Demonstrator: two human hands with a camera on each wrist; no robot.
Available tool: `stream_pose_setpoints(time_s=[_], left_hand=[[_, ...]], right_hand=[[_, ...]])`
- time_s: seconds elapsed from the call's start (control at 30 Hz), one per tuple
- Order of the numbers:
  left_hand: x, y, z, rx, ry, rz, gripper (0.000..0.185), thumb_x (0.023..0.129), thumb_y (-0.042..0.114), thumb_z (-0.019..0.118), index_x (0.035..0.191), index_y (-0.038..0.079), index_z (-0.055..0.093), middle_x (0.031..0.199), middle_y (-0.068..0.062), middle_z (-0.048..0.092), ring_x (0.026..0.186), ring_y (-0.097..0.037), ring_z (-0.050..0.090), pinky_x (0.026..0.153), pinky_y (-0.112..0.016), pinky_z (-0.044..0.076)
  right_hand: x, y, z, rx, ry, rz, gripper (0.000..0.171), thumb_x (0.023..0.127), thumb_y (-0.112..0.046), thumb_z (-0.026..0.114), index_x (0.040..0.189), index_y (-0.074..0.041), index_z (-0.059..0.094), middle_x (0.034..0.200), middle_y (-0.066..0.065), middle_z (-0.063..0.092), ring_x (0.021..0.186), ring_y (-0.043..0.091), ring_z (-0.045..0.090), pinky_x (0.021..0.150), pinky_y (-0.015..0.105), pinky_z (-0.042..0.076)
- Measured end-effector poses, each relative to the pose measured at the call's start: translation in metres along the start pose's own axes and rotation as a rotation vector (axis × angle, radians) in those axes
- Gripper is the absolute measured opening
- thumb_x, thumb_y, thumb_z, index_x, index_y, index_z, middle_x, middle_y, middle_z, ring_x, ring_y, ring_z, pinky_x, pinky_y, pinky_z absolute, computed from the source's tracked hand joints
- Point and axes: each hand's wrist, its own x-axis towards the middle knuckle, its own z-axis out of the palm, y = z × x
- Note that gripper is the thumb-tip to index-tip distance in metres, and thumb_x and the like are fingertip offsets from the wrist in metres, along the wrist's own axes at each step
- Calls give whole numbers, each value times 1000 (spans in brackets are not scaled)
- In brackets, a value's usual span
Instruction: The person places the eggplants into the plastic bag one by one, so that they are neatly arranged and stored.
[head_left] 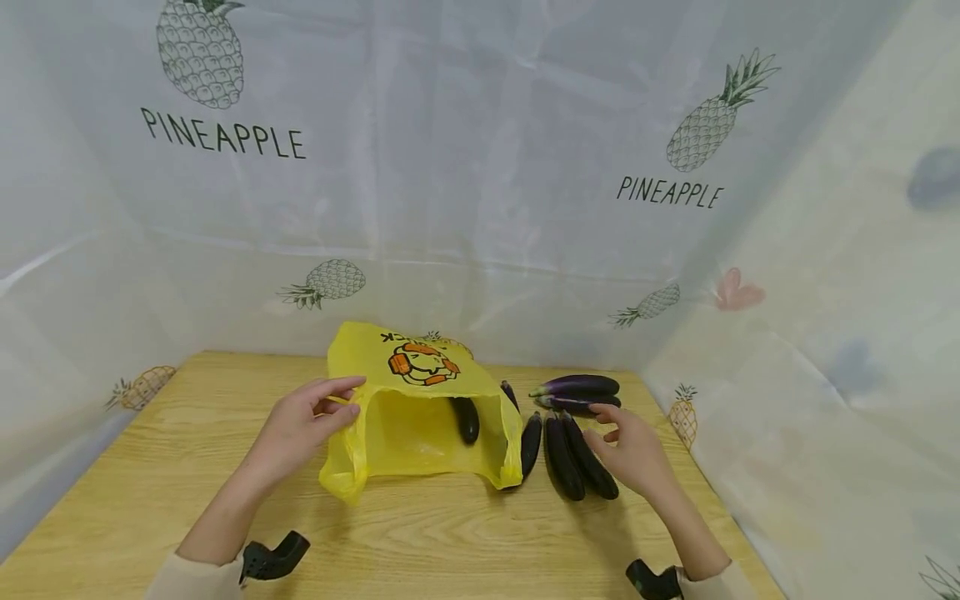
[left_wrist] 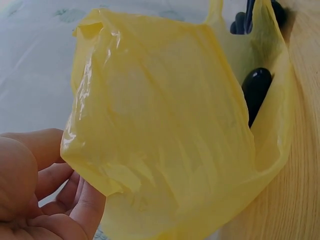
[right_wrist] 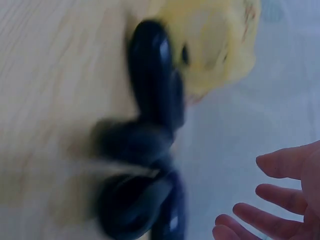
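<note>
Eggplants [head_left: 573,454] lie in the lower right of the head view beside the yellow bag [head_left: 420,417], whose rim the left hand [head_left: 300,425] pinches open, so the right hand [head_left: 633,454], fingers relaxed and holding nothing, should probably grasp one eggplant mid-body.

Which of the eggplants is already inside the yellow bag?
The single eggplant seen through the yellow bag's open mouth; the rest lie on the table to its right.

A light wooden tabletop [head_left: 450,533] is enclosed at its far and side edges by white pineapple-printed plastic sheeting [head_left: 480,167].
</note>
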Motion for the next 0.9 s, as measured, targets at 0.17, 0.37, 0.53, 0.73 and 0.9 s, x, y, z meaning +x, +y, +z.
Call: stream_pose_setpoints(time_s=[0.17,0.37,0.53,0.73,0.9], left_hand=[[0,-1,0,1,-4,-9,46,104,22,71,149,12,63,130,-12,67,106,-22,67,76,-26,59],[0,-3,1,0,-8,-20,47,104,22,71,149,13,63,131,-11,66,107,-23,67,78,-26,59],[1,-4,1,1,-7,-18,46,104,22,71,149,12,63,131,-11,66,107,-23,67,78,-26,59],[2,-3,1,2,-6,-16,46,104,23,71,149,13,63,131,-12,66,108,-23,68,79,-26,59],[2,-3,1,2,-6,-20,46,104,23,71,148,13,64,131,-11,66,107,-23,67,78,-26,59]], right_hand=[[-4,36,5,60,-63,84,47,102,-21,73,141,2,64,124,28,71,96,38,75,77,48,63],[-10,65,16,222,-180,250,55,106,-28,68,150,3,55,131,26,67,96,29,74,76,42,64],[-11,72,21,314,-235,304,59,106,-32,66,153,2,52,129,23,67,86,20,67,72,40,61],[-12,72,24,414,-308,356,60,107,-31,66,153,5,51,128,24,65,77,22,57,75,43,64],[-10,68,27,421,-335,347,60,107,-30,66,154,5,50,131,25,63,75,22,55,75,44,64]])
